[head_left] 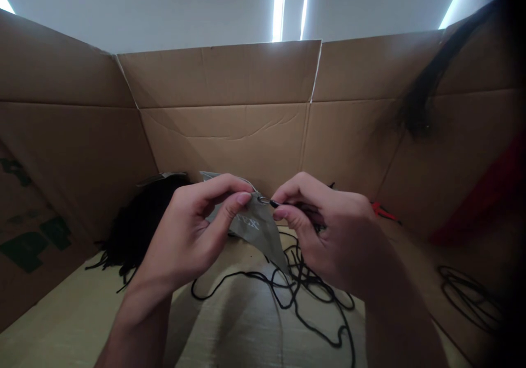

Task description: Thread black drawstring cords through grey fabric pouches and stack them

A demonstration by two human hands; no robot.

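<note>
Now left hand [184, 231] and right hand [324, 231] close together: left pinching grey fabric [257, 231] at metal ring [263, 200], right pinching black cord [274, 204] beside ring, not yet threaded; loose coils [304, 297] below fabric.

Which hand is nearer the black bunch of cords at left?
Left: the left hand is just in front of the bunch of cords; the right hand is farther right.

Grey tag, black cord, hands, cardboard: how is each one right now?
Left hand: pinching the grey tag.
Right hand: pinching the black cord near its end.
Grey tag: held up, tilted.
Metal ring: on the tag's edge, cord end beside it.
Black cord: loose, looped on the table.
Cardboard wall: upright, creased.
</note>
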